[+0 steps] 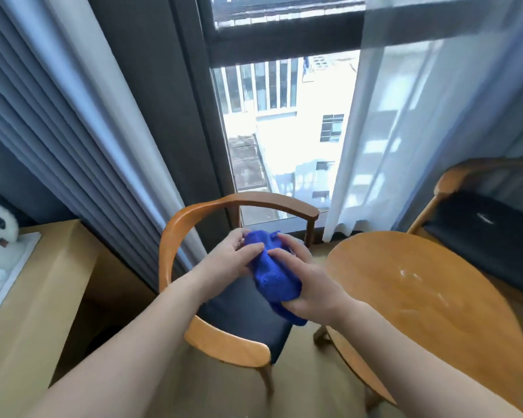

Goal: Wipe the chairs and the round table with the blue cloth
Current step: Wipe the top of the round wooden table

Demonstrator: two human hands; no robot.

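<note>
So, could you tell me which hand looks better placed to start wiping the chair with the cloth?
Probably the right hand: it grips the bulk of the blue cloth above the chair seat, while the left hand only holds its upper end.

left hand (228, 260) | right hand (310, 286) | both grip cloth (274, 277) | forearms extended

A chair (239, 303) stands left of the round table (420, 300), another chair (480, 218) behind.
</note>
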